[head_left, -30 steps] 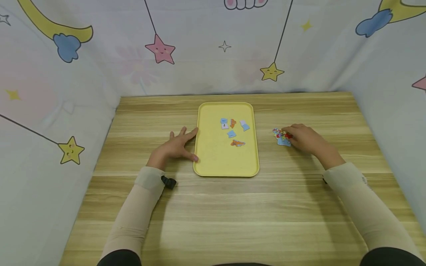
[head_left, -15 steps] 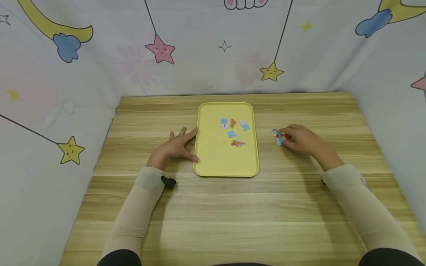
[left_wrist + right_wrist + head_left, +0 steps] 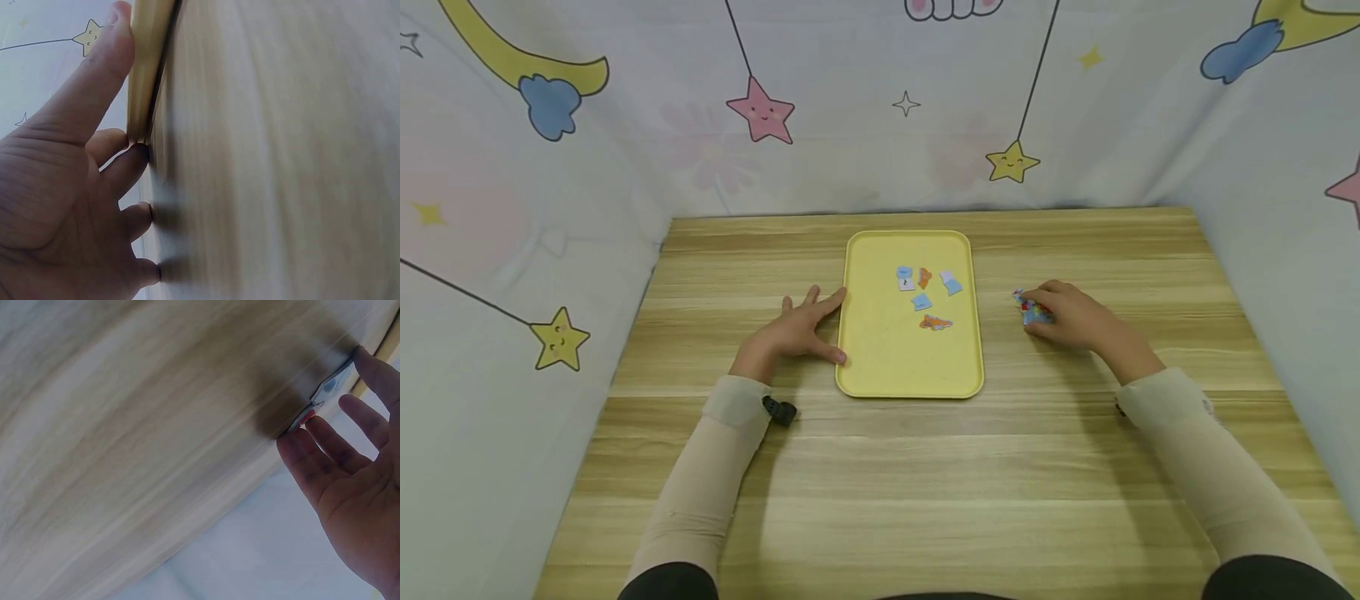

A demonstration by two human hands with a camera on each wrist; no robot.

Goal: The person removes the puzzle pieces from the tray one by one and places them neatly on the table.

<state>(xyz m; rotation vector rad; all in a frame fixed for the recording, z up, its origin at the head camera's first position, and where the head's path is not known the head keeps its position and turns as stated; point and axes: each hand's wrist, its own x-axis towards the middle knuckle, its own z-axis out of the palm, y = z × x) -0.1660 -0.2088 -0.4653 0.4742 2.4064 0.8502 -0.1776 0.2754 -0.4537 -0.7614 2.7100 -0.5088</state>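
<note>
A yellow tray (image 3: 887,358) lies on the table with several small flat printed puzzle pieces (image 3: 936,322) on it, some blue and white, some orange. My left hand (image 3: 793,329) is spread at the tray's left edge. In the left wrist view, its thumb (image 3: 106,56) lies against the tray's side and other fingertips rest on the table. Right of the tray, my right hand (image 3: 1071,317) holds a small bunch of colourful puzzle pieces (image 3: 1028,306) at the tabletop. In the right wrist view, those pieces (image 3: 328,384) span from thumb to fingertips; the hand hides part of them from above.
The wooden table (image 3: 925,483) ends at a white cloth backdrop (image 3: 850,167) printed with stars and moons. Similar cloth stands at both sides. A dark wrist camera (image 3: 780,411) sits on the left cuff.
My right hand has slid a little left over the colourful pieces, and its thumb has come to their near edge. The left hand and the tray have stayed put.
</note>
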